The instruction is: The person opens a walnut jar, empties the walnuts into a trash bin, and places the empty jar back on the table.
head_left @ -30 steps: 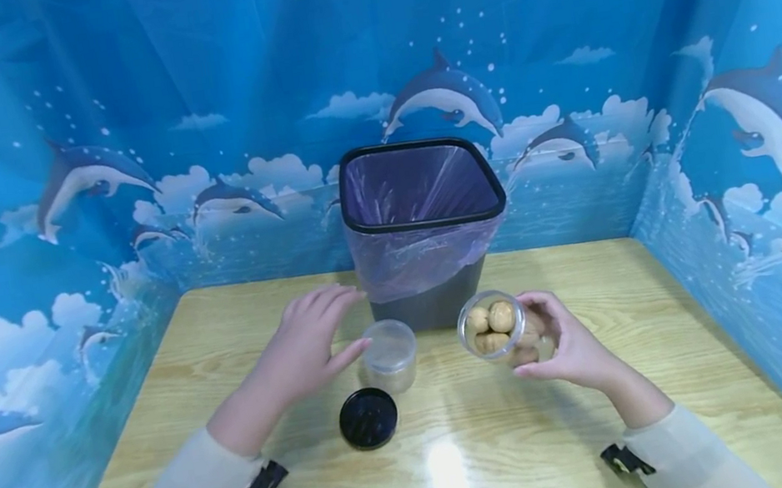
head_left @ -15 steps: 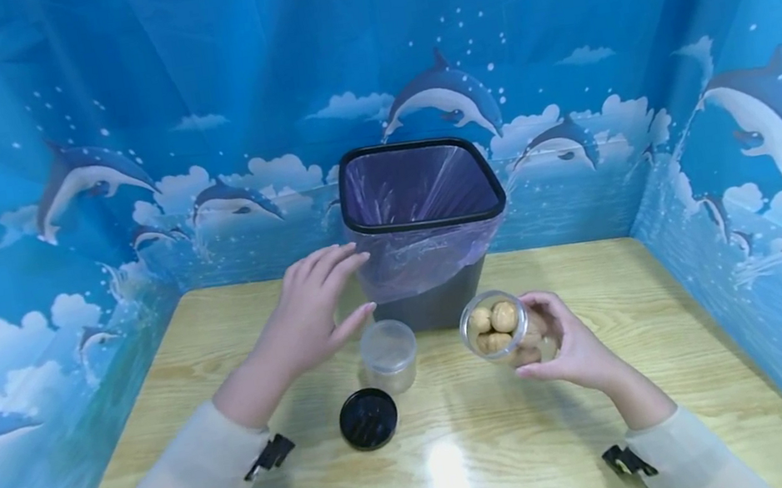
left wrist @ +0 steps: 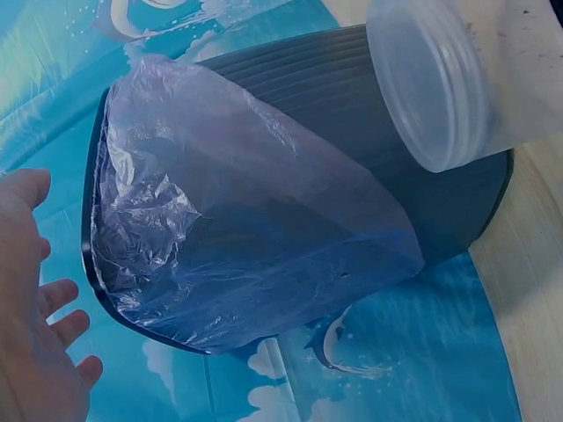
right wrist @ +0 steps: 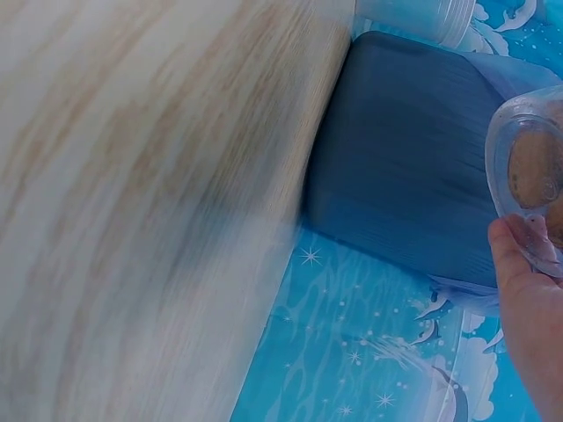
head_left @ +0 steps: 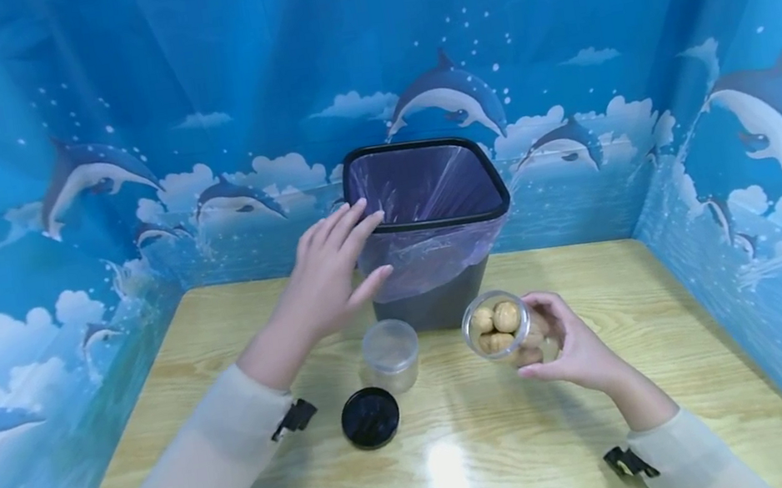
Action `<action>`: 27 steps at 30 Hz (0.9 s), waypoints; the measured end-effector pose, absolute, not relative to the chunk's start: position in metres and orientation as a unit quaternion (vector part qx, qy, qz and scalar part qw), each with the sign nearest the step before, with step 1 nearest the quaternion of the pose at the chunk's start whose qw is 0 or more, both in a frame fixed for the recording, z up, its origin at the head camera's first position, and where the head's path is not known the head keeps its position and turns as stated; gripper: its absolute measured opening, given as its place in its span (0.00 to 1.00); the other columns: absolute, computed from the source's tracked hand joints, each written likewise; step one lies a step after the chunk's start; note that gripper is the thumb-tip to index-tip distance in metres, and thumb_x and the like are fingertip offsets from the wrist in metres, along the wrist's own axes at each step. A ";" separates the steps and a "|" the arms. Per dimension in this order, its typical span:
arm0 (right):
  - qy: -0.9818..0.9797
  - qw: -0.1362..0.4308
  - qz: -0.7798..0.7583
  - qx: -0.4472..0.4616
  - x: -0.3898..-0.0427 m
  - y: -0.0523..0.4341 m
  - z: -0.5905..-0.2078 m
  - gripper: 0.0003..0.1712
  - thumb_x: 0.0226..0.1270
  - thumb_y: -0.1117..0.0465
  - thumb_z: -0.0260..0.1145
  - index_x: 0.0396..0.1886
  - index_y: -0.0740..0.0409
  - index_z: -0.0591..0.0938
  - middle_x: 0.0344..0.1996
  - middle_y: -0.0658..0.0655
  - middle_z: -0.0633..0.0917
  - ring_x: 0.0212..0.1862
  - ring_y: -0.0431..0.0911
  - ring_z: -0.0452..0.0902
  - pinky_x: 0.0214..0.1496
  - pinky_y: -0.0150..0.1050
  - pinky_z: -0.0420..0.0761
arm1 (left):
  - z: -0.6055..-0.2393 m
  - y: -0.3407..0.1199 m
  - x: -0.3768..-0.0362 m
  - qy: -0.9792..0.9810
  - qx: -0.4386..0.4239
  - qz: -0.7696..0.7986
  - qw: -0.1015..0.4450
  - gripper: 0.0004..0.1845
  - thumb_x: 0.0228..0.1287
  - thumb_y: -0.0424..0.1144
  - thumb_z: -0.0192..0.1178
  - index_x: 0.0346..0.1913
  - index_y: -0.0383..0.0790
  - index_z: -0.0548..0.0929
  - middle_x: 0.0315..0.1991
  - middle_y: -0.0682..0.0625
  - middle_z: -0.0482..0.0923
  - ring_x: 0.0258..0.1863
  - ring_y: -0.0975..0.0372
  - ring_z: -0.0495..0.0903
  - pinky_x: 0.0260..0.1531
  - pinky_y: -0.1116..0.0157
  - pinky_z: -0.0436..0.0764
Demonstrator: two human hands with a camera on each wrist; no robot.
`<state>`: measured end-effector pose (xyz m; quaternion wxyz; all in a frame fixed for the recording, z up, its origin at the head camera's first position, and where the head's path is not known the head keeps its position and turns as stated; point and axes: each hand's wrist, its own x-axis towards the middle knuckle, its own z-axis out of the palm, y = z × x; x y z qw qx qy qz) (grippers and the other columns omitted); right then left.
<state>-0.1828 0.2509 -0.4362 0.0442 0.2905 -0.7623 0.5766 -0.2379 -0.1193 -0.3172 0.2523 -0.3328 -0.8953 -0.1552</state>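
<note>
The clear jar (head_left: 506,328) of round brown nuts is lying tilted on its side in the right hand (head_left: 565,344), raised above the right half of the table (head_left: 594,281), just near and right of the bin (head_left: 424,214). Its open mouth is facing left, toward the middle of the scene, so the nuts are staying inside while remaining ready to tip out. The fingers of the right hand are curling round the jar's wall and base, with the thumb underneath. The right wrist view is showing only a fingertip against the jar (right wrist: 528,189).

The left hand (head_left: 331,274) is holding nothing. Its fingers are straight and slightly spread, and the fingertips are lying at the left rim of the bin, over the purple liner bag (head_left: 424,260); actual contact cannot be told. The palm is facing the bin, as if to steady it. The left forearm is reaching far across the table.

A second, empty clear jar (head_left: 391,354) is standing upright near the bin's base, between the two hands. A black lid (head_left: 370,417) is lying flat just near of it.
</note>
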 end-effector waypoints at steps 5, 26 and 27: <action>-0.759 0.050 0.580 0.293 -0.182 0.251 -0.436 0.54 0.39 0.82 0.78 0.68 0.68 0.62 0.60 0.52 0.73 0.61 0.39 0.71 0.65 0.27 0.67 | -0.312 -0.113 -0.248 -0.904 -0.326 -0.153 0.232 0.38 0.74 0.62 0.49 0.80 0.51 0.56 0.80 0.47 0.50 0.78 0.51 0.47 0.73 0.42 0.47; -0.751 0.058 0.585 0.302 -0.181 0.252 -0.437 0.53 0.39 0.83 0.77 0.68 0.67 0.62 0.60 0.52 0.73 0.61 0.40 0.71 0.64 0.28 0.69 | -0.305 -0.100 -0.273 -0.939 -0.269 -0.152 0.153 0.39 0.74 0.68 0.39 0.81 0.57 0.49 0.81 0.49 0.43 0.80 0.52 0.40 0.74 0.43 0.39; -0.749 0.062 0.585 0.304 -0.181 0.252 -0.437 0.53 0.39 0.84 0.76 0.68 0.68 0.62 0.60 0.52 0.73 0.61 0.40 0.71 0.64 0.28 0.69 | -0.306 -0.100 -0.273 -0.940 -0.267 -0.150 0.150 0.39 0.74 0.68 0.38 0.81 0.57 0.49 0.81 0.49 0.43 0.79 0.52 0.41 0.74 0.43 0.39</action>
